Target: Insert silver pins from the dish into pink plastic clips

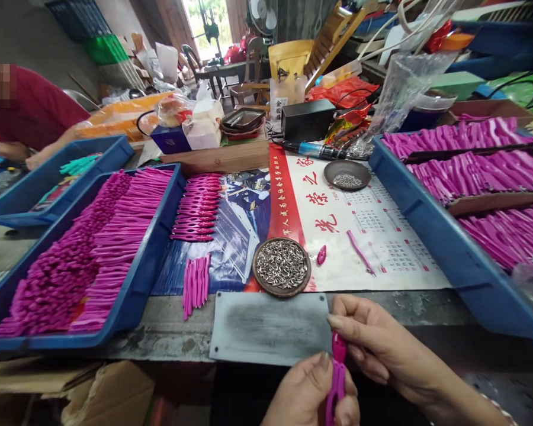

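Both my hands meet at the bottom centre over the table's front edge. My left hand (308, 393) is closed round the lower end of a magenta plastic clip (337, 376). My right hand (373, 340) pinches the clip's upper end between thumb and fingers. Just beyond them lies a grey metal plate (266, 325). A round dish (262, 281) full of small metal pins sits behind the plate. A loose magenta strip (359, 251) and a small magenta piece (321, 255) lie on the printed calendar sheet (382, 236).
A blue tray (137, 284) at left holds several rows of magenta parts. Another blue tray (448, 254) at right holds more. Loose magenta parts (195, 281) lie between. A second dish (347, 174) of pins sits farther back. A person in red (31, 118) works at far left.
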Demonstrator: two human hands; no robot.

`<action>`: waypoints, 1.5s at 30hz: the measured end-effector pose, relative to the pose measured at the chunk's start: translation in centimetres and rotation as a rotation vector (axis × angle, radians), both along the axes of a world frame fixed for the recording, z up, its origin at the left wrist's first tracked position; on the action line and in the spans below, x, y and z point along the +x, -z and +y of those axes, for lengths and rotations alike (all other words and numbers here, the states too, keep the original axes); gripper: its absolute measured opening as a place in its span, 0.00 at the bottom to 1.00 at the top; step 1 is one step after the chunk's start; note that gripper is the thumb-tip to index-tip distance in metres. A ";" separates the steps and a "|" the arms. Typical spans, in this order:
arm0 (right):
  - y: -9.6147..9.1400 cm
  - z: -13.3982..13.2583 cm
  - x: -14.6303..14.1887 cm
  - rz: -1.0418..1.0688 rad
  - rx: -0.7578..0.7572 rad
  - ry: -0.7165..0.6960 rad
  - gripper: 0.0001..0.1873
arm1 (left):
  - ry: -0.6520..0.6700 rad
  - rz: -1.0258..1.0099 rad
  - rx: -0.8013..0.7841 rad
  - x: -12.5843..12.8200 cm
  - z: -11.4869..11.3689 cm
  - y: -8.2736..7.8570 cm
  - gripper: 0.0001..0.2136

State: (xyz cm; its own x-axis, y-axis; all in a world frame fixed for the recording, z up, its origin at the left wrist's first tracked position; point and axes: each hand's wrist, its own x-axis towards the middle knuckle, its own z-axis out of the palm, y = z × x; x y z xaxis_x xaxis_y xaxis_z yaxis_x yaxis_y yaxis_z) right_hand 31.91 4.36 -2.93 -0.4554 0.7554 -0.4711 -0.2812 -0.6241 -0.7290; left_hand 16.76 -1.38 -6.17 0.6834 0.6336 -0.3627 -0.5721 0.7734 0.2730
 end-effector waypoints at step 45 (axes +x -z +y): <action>-0.3 -0.5 -3.5 -0.079 0.154 0.048 0.25 | -0.194 -0.197 -0.150 -0.3 0.4 -1.1 0.18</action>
